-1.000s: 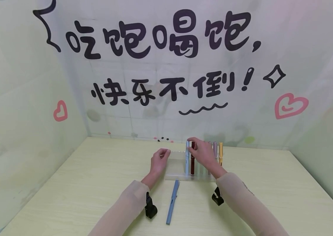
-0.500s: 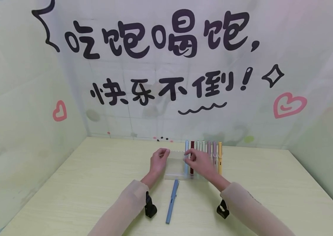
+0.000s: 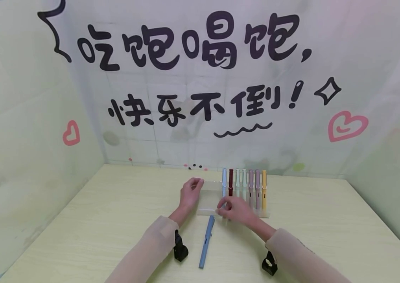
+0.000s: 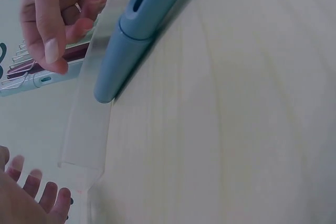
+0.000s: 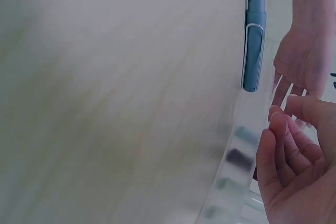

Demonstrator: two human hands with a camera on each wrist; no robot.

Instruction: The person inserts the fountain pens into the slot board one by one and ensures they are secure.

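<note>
My left hand [image 3: 190,193] holds the left side of a clear plastic pen rack [image 3: 210,199], thumb and forefinger at its upper corner. Upright in the rack's right part stand a light blue pen [image 3: 224,180], a dark red pen [image 3: 231,181], pale green pens [image 3: 244,180], purple pens [image 3: 257,181] and a yellow pen [image 3: 264,184]. My right hand [image 3: 236,209] hovers by the rack's front lip, fingers loosely curled with nothing between them. A blue capped pen [image 3: 207,243] lies on the table before the rack, its clip end [image 5: 255,51] close to the lip.
The pale wood-look table [image 3: 115,236] meets a printed cloth backdrop [image 3: 132,145] behind the rack. Similar cloth hangs at both sides. A black wrist camera [image 3: 180,248] sits under the left sleeve, another camera [image 3: 269,264] under the right.
My right hand has come down from the tops of the standing pens to the rack's front lip, uncovering the row. The left hand and the blue pen have stayed in place.
</note>
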